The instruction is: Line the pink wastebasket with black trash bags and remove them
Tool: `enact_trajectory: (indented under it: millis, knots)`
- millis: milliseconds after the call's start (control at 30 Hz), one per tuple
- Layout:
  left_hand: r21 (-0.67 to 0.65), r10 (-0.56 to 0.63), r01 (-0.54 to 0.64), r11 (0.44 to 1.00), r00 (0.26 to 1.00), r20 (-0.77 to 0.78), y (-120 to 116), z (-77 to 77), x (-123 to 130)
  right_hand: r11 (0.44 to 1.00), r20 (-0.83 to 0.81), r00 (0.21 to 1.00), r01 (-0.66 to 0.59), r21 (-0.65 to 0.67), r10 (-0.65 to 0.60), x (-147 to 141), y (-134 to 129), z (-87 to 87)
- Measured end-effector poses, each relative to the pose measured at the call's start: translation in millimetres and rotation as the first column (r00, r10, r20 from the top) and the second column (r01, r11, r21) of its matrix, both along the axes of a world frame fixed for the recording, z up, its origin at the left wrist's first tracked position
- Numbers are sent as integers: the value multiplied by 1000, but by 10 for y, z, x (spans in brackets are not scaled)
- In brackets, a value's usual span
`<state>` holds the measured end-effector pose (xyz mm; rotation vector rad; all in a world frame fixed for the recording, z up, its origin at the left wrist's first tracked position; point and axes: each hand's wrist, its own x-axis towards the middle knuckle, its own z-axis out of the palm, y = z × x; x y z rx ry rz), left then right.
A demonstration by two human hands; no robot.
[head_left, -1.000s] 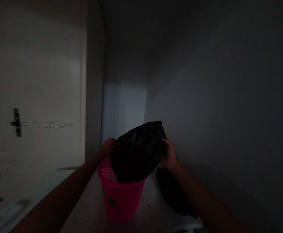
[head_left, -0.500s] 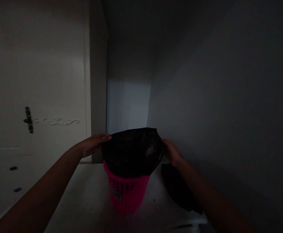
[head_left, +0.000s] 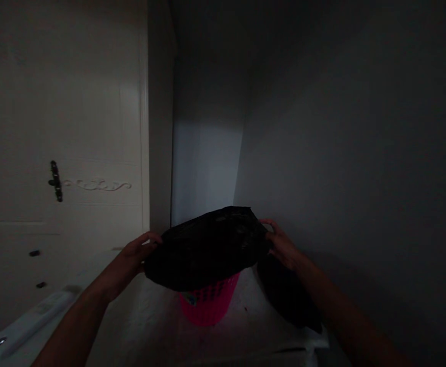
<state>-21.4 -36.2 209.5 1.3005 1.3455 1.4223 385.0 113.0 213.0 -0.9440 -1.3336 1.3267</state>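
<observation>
A black plastic bag is spread wide over the top of a pink perforated basket and hides its rim. The bag's left edge is gripped by my left hand, fingers bent around it. At the bag's right edge, my right hand holds the plastic between thumb and fingers. The basket stands upright on a white surface. A second black bag lies on that surface to the right, partly behind my right forearm.
A white cabinet with a dark handle and small knobs stands at the left. A grey wall rises close on the right. A white ledge runs along the lower left. The scene is dim.
The bag's left side has moved left and down, covering the basket's rim. My left hand has moved down and left with it. My right hand has shifted slightly right.
</observation>
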Motion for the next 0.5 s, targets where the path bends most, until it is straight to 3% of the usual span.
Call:
enact_trajectory:
  millis: [100, 233, 367, 500]
  knots:
    - [22, 7, -5, 1000, 998, -64, -21, -103, 17, 993, 39, 997, 57, 103, -62, 45, 35, -114]
    - [7, -29, 29, 1000, 1000, 6, -139, -90, 45, 983, 91, 993, 56, 175, -73, 115, 8, -166]
    - [44, 4, -4, 999, 1000, -5, -249, -122, 6, 989, 121, 991, -77, 130, 61, 201, -102, -114]
    - [90, 38, -24, 996, 986, -160, -186, -330, -58, 966, 204, 965, -198, 168, 163, 286, -80, -185]
